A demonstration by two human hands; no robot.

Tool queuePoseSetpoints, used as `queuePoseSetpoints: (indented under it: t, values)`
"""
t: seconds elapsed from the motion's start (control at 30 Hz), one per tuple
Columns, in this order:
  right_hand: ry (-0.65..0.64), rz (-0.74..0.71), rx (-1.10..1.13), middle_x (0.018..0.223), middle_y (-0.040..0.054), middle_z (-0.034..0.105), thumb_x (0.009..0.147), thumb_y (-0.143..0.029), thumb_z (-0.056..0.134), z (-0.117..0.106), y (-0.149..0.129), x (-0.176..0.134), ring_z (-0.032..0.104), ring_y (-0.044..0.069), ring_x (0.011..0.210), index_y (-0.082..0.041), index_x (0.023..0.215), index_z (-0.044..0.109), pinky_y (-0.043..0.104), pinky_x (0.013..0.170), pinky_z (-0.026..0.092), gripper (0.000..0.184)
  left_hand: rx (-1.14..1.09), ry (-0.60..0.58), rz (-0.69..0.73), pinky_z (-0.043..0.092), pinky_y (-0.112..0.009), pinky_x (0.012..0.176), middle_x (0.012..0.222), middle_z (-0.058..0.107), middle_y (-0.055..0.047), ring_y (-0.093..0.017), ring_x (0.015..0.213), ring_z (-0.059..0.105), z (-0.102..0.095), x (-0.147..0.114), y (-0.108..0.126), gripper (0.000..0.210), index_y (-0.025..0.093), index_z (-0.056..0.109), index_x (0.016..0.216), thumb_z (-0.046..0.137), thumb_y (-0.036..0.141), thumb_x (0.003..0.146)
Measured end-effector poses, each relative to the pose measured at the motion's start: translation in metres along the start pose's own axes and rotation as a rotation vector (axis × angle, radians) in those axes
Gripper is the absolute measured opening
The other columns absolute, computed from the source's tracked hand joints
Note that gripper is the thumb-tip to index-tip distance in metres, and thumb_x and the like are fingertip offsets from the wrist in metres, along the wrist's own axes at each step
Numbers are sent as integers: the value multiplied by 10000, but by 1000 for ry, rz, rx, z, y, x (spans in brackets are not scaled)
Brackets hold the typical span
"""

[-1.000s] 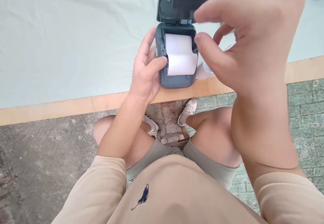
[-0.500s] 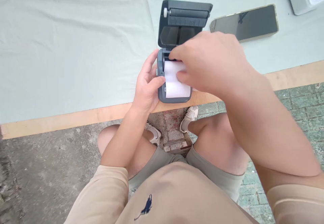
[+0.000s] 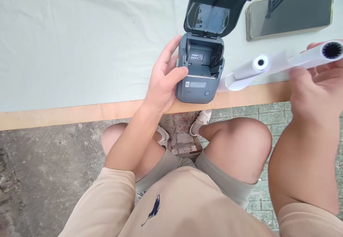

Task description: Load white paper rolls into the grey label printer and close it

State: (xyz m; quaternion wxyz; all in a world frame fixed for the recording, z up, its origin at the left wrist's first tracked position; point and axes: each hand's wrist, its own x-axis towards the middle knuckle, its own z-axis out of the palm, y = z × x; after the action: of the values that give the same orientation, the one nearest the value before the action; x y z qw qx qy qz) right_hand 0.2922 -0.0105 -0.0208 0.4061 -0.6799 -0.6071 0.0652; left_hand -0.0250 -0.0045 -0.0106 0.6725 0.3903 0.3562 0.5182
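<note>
Head view: nearest to us are the knees (image 3: 252, 147), just short of the wooden front edge (image 3: 80, 114) of the bench (image 3: 268, 93), with a strip of floor (image 3: 235, 112) showing between. At that edge we find the printer (image 3: 199, 71), its near end overlapping the wood; we cannot tell whether it rests there or is lifted slightly. The left hand (image 3: 163, 81) grasps it from the left, thumb over the rim and fingers along the side, so the opposite flank is left free. Just beside that flank lies a loose paper roll (image 3: 245, 69), its curled sheet reaching over the wooden edge and leaving only a narrow gap. Farther right, the right hand (image 3: 316, 90) grips another roll, the held roll (image 3: 305, 58), near the picture's border; blurred white paper fills the space between the two rolls. Beyond the printer's body, the lid (image 3: 209, 15) stands swung back, the compartment open to view from above. Between lid and phone (image 3: 292, 14) we see a gap of cloth (image 3: 93, 51), which also spreads broadly to the left, giving the left hand its widest room.
</note>
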Motion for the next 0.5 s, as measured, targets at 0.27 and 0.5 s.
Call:
queuePoseSetpoints:
  t: [0.27, 0.5]
  values:
    - [-32, -479, -101, 1203, 57, 572, 556, -515, 678, -14, -54, -4, 560, 298, 1104, -393, 1240, 503, 469, 861, 434, 716, 11, 8, -12, 491, -364, 1016, 1101, 637, -11, -233, 1293, 484, 1, 1, 0, 526, 292, 453, 1222, 590, 262, 716]
    - [-354, -561, -465, 930, 2, 691, 740, -358, 576, 1, -89, -1, 455, 295, 1275, -412, 1067, 558, 644, 1020, 207, 332, 39, 41, -1, 475, -401, 1032, 1147, 617, -22, -256, 1323, 454, 1, 2, -2, 540, 295, 451, 1224, 621, 376, 718]
